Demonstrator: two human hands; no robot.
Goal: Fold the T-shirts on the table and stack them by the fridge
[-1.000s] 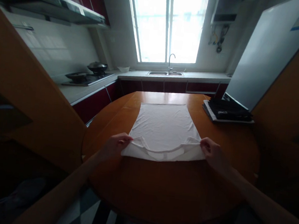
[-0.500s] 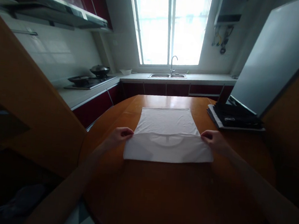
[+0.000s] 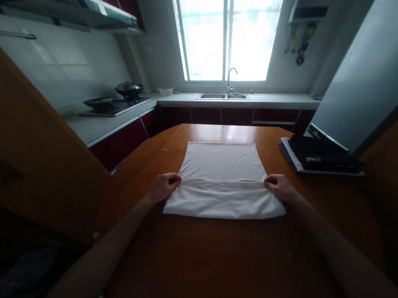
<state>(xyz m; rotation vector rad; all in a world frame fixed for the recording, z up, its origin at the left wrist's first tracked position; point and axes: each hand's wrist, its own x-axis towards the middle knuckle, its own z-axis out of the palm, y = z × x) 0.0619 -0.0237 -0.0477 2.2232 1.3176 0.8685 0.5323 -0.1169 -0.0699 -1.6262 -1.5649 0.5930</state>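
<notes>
A white shirt (image 3: 224, 161) lies on the wooden table (image 3: 229, 266), its near part folded over toward the far end so a double layer covers the front half. My left hand (image 3: 165, 185) pinches the left end of the folded-over edge. At the right end of that same edge, my right hand (image 3: 280, 186) has thumb and fingers closed on the cloth. The front layer shows soft creases between the hands.
A stack of folded dark clothes (image 3: 322, 155) sits at the table's right far side. Beyond the table are a counter with a sink (image 3: 222, 96), a stove with pans (image 3: 129, 89), and a large pale panel (image 3: 378, 68) on the right.
The folded-over layer now lies looser and more creased, and the neckline outline seen before has gone. Both hands remain on the edge, drawn slightly inward. The view has shifted a little.
</notes>
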